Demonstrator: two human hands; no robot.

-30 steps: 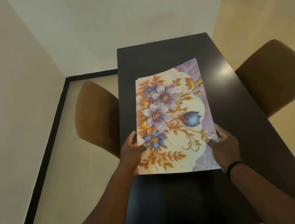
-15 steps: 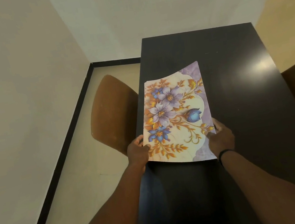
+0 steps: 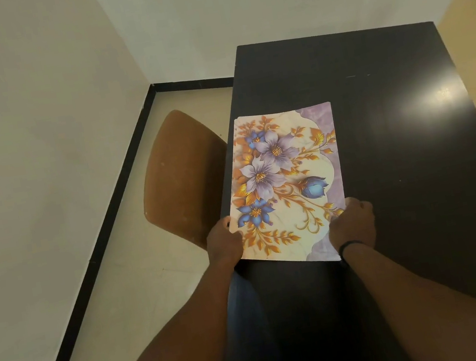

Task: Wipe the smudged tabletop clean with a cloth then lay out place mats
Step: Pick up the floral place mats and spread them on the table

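Both hands are on the floral place mat (image 3: 286,184) at its near end, left hand (image 3: 224,243) gripping the left edge, right hand (image 3: 353,225) curled over the right edge, though the fingertips tuck under the sheet and can't be seen. The mat sits along the left side of the dark tabletop (image 3: 400,151), a second brown chair at right cut off by the frame. Since half a second ago, its curled far end has flattened down beside the brown chair (image 3: 179,181).
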